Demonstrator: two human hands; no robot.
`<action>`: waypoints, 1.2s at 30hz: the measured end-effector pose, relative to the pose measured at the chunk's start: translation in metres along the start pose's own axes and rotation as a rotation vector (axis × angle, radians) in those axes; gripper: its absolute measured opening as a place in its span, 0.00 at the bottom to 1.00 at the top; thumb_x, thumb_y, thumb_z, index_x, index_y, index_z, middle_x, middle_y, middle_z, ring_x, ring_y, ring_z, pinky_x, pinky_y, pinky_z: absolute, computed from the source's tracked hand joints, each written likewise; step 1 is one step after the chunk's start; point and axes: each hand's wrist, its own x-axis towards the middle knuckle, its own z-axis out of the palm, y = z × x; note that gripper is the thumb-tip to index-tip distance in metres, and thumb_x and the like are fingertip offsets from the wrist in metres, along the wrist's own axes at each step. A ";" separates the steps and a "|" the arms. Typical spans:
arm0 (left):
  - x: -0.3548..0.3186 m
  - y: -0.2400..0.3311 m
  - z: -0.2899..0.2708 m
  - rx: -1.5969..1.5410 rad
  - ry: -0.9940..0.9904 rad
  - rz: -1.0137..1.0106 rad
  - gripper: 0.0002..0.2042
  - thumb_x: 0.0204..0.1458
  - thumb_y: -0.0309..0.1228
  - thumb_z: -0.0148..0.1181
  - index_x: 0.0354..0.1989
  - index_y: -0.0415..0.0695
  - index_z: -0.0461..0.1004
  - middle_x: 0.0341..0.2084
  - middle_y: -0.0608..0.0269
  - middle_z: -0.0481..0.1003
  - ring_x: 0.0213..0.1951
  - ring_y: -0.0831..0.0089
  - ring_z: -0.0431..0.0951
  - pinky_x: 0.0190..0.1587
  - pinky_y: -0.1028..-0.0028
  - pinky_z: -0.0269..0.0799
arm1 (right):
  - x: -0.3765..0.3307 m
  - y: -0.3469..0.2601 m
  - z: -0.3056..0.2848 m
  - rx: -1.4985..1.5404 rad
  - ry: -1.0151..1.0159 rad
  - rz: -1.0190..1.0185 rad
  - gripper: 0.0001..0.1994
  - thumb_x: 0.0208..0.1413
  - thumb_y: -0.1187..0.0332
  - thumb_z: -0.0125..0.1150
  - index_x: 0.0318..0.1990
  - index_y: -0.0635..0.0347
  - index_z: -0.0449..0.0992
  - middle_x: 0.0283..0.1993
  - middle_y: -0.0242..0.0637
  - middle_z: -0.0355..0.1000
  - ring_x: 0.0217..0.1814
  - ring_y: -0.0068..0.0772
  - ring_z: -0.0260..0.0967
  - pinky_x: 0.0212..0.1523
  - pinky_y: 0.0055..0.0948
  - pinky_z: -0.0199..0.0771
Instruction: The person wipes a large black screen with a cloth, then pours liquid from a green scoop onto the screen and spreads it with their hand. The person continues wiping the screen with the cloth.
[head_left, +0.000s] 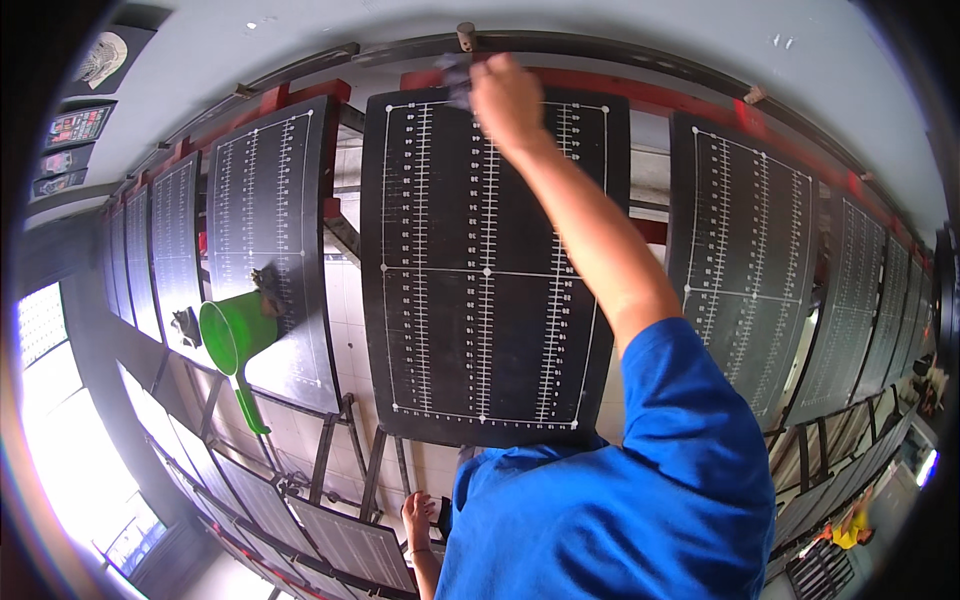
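A long black board (440, 330) with white ruled scales and corner dots lies in front of me. Stretched to its far edge, my right hand (507, 98) is closed on a dark grey rag (458, 80), both slightly smeared by motion. The rag touches the board's far end. Low beside my body hangs my left hand (418, 520), its fingers loosely bent and apart with nothing seen in them. A small dark object is just beside it, too unclear to name. A green plastic dipper (245, 330) rests on the board to the left.
Crumpled grey rags (266, 283) lie by the dipper. Similar marked boards (745, 260) stand in rows to both sides. Red rails (640, 95) and black metal legs (325, 455) support them. Far right, a person in yellow (850, 528) is in the background.
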 end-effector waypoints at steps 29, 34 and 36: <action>0.302 0.083 -0.150 0.352 -0.457 0.277 0.19 0.62 0.43 0.51 0.51 0.41 0.74 0.39 0.58 0.79 0.34 0.72 0.79 0.34 0.73 0.72 | -0.614 -0.212 -0.388 -0.060 -0.532 0.985 0.15 0.58 0.63 0.61 0.44 0.67 0.75 0.39 0.51 0.75 0.42 0.54 0.75 0.45 0.47 0.73; 0.358 0.075 -0.224 0.349 -0.405 0.257 0.19 0.60 0.44 0.52 0.50 0.42 0.74 0.38 0.59 0.79 0.31 0.73 0.78 0.30 0.73 0.72 | -0.447 -0.209 -0.318 -0.088 0.163 1.148 0.18 0.62 0.61 0.59 0.50 0.68 0.72 0.46 0.54 0.73 0.50 0.53 0.71 0.50 0.45 0.70; 0.358 0.087 -0.233 0.352 -0.442 0.281 0.19 0.60 0.43 0.52 0.50 0.41 0.73 0.38 0.59 0.78 0.30 0.73 0.78 0.30 0.73 0.72 | -0.411 -0.274 -0.247 0.026 0.112 1.212 0.12 0.58 0.64 0.59 0.40 0.65 0.74 0.41 0.49 0.72 0.44 0.50 0.71 0.44 0.46 0.71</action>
